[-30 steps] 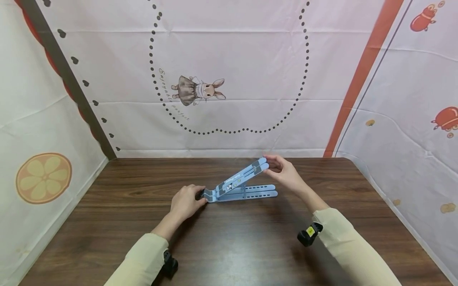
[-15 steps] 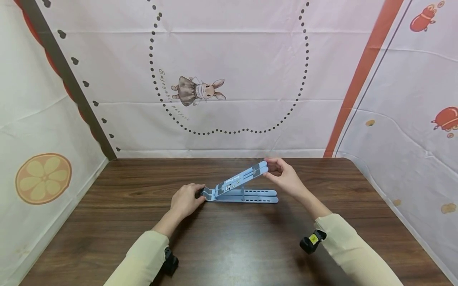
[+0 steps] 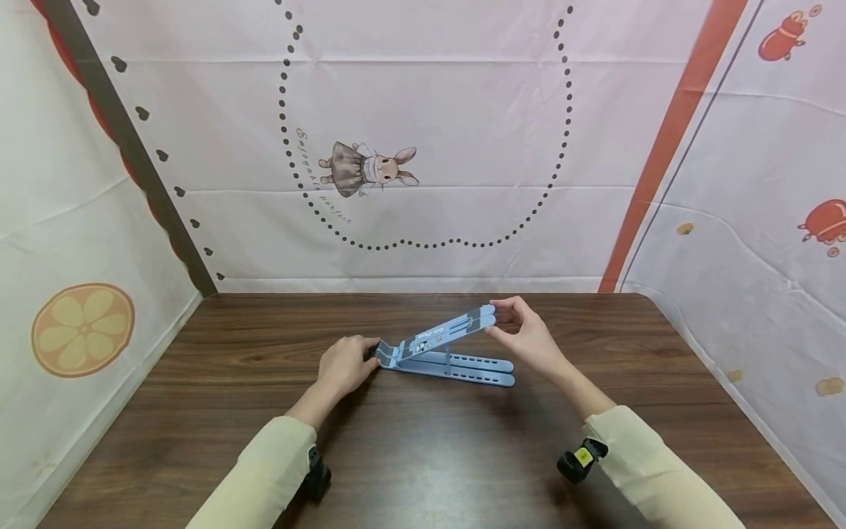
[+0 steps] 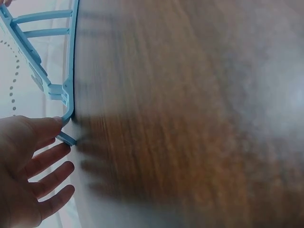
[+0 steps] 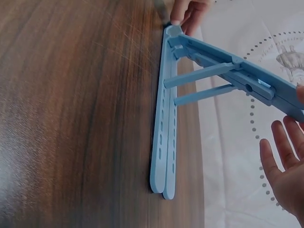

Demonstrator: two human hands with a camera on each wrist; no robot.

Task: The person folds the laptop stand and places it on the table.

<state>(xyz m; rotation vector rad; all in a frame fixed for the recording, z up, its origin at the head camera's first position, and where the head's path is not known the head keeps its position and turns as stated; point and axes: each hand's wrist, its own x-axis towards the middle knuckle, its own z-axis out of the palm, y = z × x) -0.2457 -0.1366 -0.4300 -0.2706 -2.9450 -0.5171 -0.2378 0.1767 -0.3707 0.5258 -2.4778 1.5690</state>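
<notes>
A light-blue folding laptop stand (image 3: pixel 456 326) lies on the table with its upper arms raised at a slant over the slotted base bars (image 3: pixel 505 380). Two struts (image 5: pixel 202 76) prop the upper arms from below. My left hand (image 3: pixel 345 366) pinches the hooked lip at the hinge end between thumb and index finger, and its other fingers spread loosely in the left wrist view. At the far end, my right hand (image 3: pixel 537 345) holds the raised tips of the upper arms by thumb and fingers. The base bars show along the tabletop in the right wrist view.
Dark wood-grain table (image 3: pixel 423 448) spreads out under both forearms. Printed cloth (image 3: pixel 463 110) hangs behind its back edge and along both sides. Each sleeve cuff carries a black wrist camera (image 3: pixel 581 461).
The stand's base has swung its right end toward me, and the two base bars now slant. The raised upper arms have come down slightly, my right hand moving with them.
</notes>
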